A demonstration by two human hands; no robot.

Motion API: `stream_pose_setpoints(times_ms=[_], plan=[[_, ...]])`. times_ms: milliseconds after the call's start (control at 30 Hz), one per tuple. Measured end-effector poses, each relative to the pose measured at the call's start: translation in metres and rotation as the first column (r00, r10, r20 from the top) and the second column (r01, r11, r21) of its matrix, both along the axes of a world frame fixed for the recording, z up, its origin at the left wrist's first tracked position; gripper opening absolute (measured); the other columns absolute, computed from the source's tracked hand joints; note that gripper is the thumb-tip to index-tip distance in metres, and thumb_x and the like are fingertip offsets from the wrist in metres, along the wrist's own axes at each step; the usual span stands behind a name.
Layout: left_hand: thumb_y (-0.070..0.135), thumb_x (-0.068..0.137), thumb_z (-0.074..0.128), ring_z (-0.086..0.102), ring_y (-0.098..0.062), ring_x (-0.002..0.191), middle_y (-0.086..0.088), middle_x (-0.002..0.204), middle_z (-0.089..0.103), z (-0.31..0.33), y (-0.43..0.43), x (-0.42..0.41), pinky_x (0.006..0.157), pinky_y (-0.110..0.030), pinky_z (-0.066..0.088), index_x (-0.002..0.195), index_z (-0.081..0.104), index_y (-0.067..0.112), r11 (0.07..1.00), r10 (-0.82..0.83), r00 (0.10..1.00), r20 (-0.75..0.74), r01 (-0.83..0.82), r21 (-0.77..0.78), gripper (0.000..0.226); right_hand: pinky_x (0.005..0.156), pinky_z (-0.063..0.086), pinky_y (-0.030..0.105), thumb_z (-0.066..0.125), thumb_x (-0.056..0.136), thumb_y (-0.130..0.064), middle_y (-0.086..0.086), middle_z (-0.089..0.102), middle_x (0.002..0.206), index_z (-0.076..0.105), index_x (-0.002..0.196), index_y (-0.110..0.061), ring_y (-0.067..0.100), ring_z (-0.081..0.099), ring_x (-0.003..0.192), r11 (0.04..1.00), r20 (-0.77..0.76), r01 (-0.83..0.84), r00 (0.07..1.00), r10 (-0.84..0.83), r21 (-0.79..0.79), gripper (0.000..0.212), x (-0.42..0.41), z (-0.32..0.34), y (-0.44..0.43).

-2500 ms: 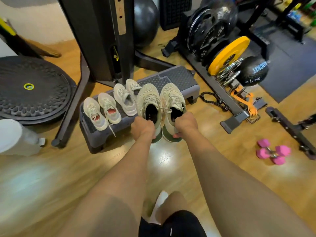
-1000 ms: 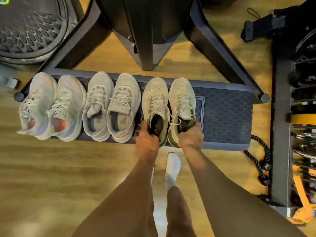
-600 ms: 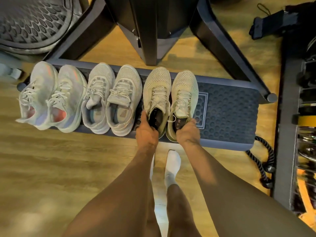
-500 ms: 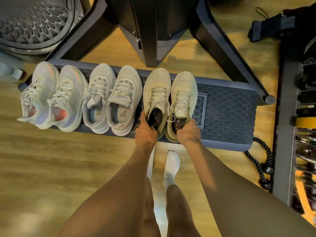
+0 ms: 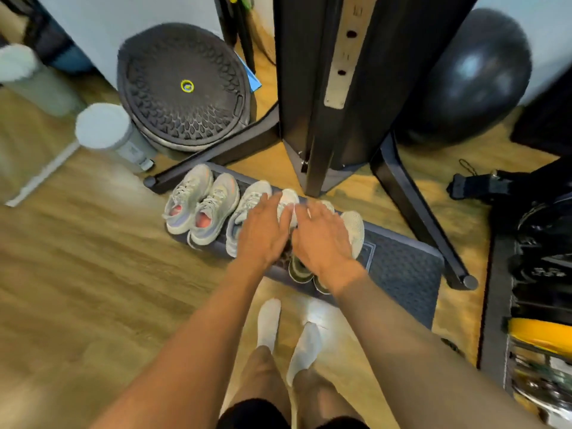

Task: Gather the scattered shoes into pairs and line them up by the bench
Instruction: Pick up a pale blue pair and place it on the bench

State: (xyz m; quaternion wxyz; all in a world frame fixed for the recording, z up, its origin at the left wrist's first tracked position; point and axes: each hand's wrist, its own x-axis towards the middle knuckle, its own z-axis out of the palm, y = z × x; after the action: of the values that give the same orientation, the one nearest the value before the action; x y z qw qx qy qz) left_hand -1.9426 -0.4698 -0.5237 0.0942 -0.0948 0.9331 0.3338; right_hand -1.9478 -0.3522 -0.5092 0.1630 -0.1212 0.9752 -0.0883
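Inspector: Head view shows three pairs ranged toes-away on the step platform (image 5: 402, 274): pink-lined pair (image 5: 198, 209), grey pair (image 5: 247, 212), olive mesh pair (image 5: 353, 230).

Clerk: And the hands?

Inspector: Left hand (image 5: 263, 233) and right hand (image 5: 322, 239) spread flat, fingers splayed, gripping nothing, poised above the grey and olive pairs. Contact cannot be confirmed; image blurred.

Clerk: Reason for the placement?

Inspector: Heels sit at the near edge, presumably for an even line. Task judged near complete.
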Motion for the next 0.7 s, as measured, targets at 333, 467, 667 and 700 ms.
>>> stream_pose_setpoints(times_ms=[333,467,667,700], plan=[[0.055,0.096,0.03,0.028,-0.029,0.141,-0.009,0.154,0.031,0.15,-0.181,0.128,0.116,-0.051,0.016,0.142,0.039,0.029,0.86,0.284,0.946,-0.156,-0.323,-0.396,0.054,0.114,0.02,0.052,0.038,0.095,-0.05,0.005,0.022,0.158,0.03,0.146,-0.02,0.026,0.015,0.146,0.852,-0.293,-0.522,0.81,0.509,0.035,0.06,0.053,0.155,-0.15],[0.057,0.095,0.033,0.023,-0.027,0.144,-0.008,0.156,0.028,0.181,-0.243,0.206,0.115,-0.05,0.01,0.143,0.039,0.032,0.782,0.436,0.878,-0.197,-0.478,-0.4,0.054,0.116,0.017,0.052,0.036,0.095,-0.053,0.004,0.021,0.159,0.031,0.146,-0.022,0.024,0.014,0.147,0.747,-0.349,-0.664,0.693,0.631,0.031,0.061,0.098,0.19,-0.228],[0.054,0.096,0.034,0.018,-0.027,0.145,-0.007,0.157,0.023,0.205,-0.328,0.322,0.118,-0.054,0.008,0.143,0.039,0.032,0.666,0.607,0.756,-0.244,-0.652,-0.361,0.052,0.114,0.023,0.049,0.031,0.096,-0.055,0.005,0.028,0.156,0.036,0.144,-0.021,0.025,0.02,0.146,0.592,-0.381,-0.806,0.55,0.744,-0.007,0.059,0.192,0.213,-0.346],[0.054,0.096,0.034,0.019,-0.027,0.145,-0.008,0.157,0.023,0.208,-0.343,0.342,0.118,-0.053,0.008,0.143,0.039,0.032,0.64,0.631,0.736,-0.245,-0.673,-0.372,0.052,0.113,0.024,0.048,0.031,0.097,-0.055,0.005,0.028,0.156,0.036,0.144,-0.021,0.025,0.021,0.145,0.56,-0.382,-0.828,0.522,0.763,-0.013,0.058,0.21,0.214,-0.367]])
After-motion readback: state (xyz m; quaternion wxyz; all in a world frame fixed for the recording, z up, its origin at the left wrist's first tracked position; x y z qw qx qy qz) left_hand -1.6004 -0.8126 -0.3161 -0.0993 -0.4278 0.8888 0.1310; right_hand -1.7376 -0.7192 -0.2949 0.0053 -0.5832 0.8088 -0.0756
